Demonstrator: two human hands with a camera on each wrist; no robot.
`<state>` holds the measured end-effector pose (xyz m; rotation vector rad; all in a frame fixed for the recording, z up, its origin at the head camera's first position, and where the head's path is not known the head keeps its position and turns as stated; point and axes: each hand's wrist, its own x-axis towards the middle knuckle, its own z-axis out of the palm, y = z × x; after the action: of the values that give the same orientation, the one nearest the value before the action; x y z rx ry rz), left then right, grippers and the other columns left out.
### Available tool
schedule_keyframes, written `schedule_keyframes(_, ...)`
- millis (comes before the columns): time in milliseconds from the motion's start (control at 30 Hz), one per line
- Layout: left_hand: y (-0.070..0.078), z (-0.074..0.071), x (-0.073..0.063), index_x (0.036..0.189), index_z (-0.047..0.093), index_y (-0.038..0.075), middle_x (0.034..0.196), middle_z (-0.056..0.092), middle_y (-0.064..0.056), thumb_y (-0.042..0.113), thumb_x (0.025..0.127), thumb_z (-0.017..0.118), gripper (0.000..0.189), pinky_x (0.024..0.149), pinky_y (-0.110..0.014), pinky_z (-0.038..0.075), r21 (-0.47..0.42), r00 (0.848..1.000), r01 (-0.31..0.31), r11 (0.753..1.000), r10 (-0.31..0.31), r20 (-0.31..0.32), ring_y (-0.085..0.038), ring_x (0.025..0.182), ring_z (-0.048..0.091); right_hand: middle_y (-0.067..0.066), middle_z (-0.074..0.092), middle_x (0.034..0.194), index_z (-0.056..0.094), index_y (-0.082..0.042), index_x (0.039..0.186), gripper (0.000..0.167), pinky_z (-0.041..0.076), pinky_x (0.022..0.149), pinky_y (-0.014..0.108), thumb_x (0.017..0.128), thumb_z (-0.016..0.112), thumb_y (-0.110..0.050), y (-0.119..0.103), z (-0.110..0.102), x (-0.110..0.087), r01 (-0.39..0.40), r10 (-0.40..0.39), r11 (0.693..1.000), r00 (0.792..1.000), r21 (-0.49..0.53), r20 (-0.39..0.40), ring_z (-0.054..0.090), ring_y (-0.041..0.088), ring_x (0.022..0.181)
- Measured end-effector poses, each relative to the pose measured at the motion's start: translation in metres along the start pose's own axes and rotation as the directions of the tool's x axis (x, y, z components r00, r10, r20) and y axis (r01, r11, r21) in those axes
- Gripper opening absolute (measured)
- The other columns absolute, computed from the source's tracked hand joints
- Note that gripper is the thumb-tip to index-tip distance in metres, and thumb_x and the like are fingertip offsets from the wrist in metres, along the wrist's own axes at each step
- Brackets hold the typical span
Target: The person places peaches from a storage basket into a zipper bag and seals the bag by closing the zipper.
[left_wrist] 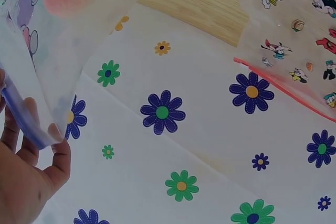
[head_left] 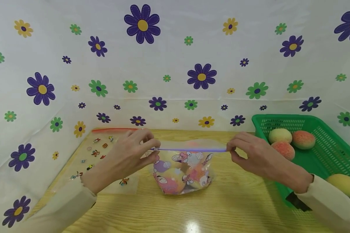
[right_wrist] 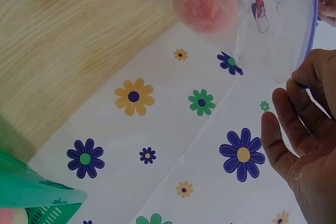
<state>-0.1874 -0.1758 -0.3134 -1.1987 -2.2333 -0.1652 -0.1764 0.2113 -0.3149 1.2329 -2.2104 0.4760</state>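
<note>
A clear zip bag printed with cartoon figures stands in the middle of the wooden table, its blue-purple zip strip stretched level across the top. Pink peaches show through its plastic in the right wrist view. My left hand pinches the left end of the strip between thumb and fingers; the left wrist view shows that hand at the bag's top corner. At the opposite end, my right hand pinches the strip, thumb against forefinger.
On the left lies a flat clear bag with small cartoon prints and a red zip strip. A green basket at the right holds several fruits, among them a peach and a yellow fruit. Behind hangs a flowered white cloth.
</note>
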Motion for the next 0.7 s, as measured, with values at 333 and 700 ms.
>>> schedule_keyframes(333, -0.011, -0.003, -0.009, 0.102, 0.067, 0.018, 0.097, 0.059, -0.001, 0.02, 0.091, 0.071, 0.012, 0.065, -0.031, 0.047, 0.006, 1.0, 0.016, 1.0, -0.016, -0.016, -0.015, 0.083, 0.055, -0.004, 0.067, 0.092, 0.066, -0.011, 0.094, 0.032, 0.05, 0.073, 0.012, 0.072, 0.079, 0.009, 0.0, -0.001, 0.001, -0.016, 0.016, 1.0, 1.0, -0.002, 0.012, 0.059, 0.006, 0.082)
schedule_keyframes(700, -0.017, -0.007, -0.017, 0.102, 0.066, 0.019, 0.101, 0.062, -0.002, 0.022, 0.093, 0.069, 0.009, 0.072, -0.041, 0.053, 0.014, 0.999, 0.039, 0.999, -0.039, -0.033, -0.018, 0.089, 0.06, -0.004, 0.067, 0.091, 0.066, -0.01, 0.093, 0.034, 0.048, 0.077, 0.009, 0.071, 0.08, 0.01, 0.0, -0.001, 0.0, -0.029, 0.029, 1.0, 1.0, -0.004, -0.005, 0.059, 0.007, 0.082)
